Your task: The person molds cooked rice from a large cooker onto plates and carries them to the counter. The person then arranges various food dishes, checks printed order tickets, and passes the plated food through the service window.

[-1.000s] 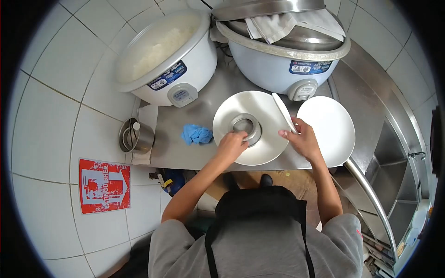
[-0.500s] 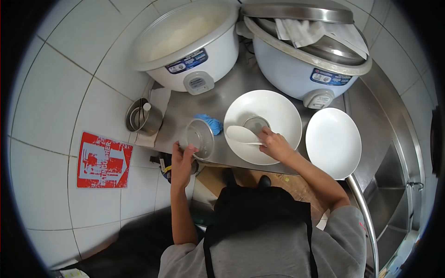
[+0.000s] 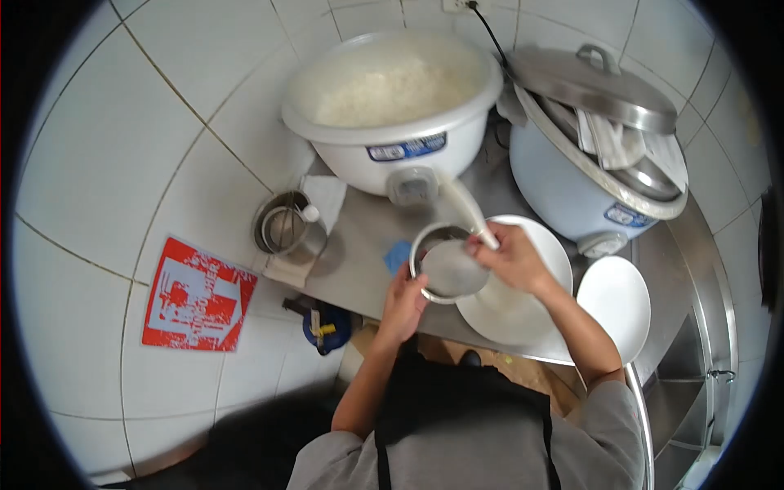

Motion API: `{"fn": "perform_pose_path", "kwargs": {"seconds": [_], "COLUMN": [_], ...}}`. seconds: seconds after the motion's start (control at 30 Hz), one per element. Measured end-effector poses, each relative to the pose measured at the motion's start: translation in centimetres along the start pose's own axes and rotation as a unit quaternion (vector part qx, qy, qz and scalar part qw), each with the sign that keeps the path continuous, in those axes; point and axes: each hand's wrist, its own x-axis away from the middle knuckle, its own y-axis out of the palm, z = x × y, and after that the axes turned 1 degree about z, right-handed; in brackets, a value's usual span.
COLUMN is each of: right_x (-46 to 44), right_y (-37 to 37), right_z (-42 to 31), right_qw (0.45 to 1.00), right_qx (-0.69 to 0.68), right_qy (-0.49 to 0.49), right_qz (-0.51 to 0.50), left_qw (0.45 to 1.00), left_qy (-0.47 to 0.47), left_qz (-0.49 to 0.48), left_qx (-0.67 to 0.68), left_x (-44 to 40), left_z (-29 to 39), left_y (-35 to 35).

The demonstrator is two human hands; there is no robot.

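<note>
My left hand point(image 3: 403, 305) grips the rim of a round metal bowl point(image 3: 417, 260) from its left side. A pale, blurred round piece point(image 3: 454, 269) lies in or over the bowl's mouth. My right hand point(image 3: 514, 260) is closed round the end of a white paddle point(image 3: 464, 206), which points up and left toward the open rice cooker. Its fingers also reach the bowl's right side; whether they hold the round piece too, I cannot tell. Under my right hand is a large white plate point(image 3: 510, 314). Crumpled blue material point(image 3: 397, 256) shows behind the bowl.
White rice fills the open cooker point(image 3: 392, 135) at the back. A second cooker point(image 3: 555, 180) on the right bears a tilted metal lid point(image 3: 592, 86) and white cloths point(image 3: 612, 140). A white oval plate point(image 3: 614, 309) is at the right, a metal container point(image 3: 287, 227) at the left.
My left hand has moved right with the metal bowl. My right hand has lifted off the plate, and the paddle now points up instead of left. The view has shifted.
</note>
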Motion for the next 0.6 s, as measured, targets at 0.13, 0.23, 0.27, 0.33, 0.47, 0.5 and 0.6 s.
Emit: {"fn": "perform_pose_path", "kwargs": {"seconds": [0.13,0.23,0.27,0.33,0.47,0.5,0.6], "right_x": [-5.1,-12.8,-16.4,-24.7,-36.7,-39.2,-44.2], "right_y": [3.5,2.8,1.8,0.2,-0.7,-0.4,1.7], "right_z": [-7.1,-11.5,-12.6,-10.7,-4.5,-3.1,-0.3], "right_qw": [0.973,0.953,0.916,0.864,0.769,0.746,0.721], "right_qx": [0.179,0.272,0.372,0.48,0.63,0.653,0.673], "right_qy": [-0.14,-0.11,-0.135,-0.12,-0.093,-0.122,-0.166], "right_qz": [0.025,0.08,0.071,0.094,0.056,0.055,0.007], "left_qw": [0.999,0.995,0.996,0.996,0.995,0.995,0.996], "left_qy": [-0.012,-0.015,-0.012,-0.007,0.043,0.04,0.065], "left_qz": [-0.003,0.057,0.056,0.059,0.067,0.066,0.062], "left_qx": [0.035,0.083,0.075,0.059,0.058,0.062,-0.012], "left_x": [-0.3,0.3,0.4,0.5,-0.4,-1.0,-3.0], "left_z": [3.9,8.4,10.1,13.9,20.5,21.8,24.3], "left_y": [-4.1,-6.9,-7.6,-8.8,-8.7,-9.2,-8.7]}}
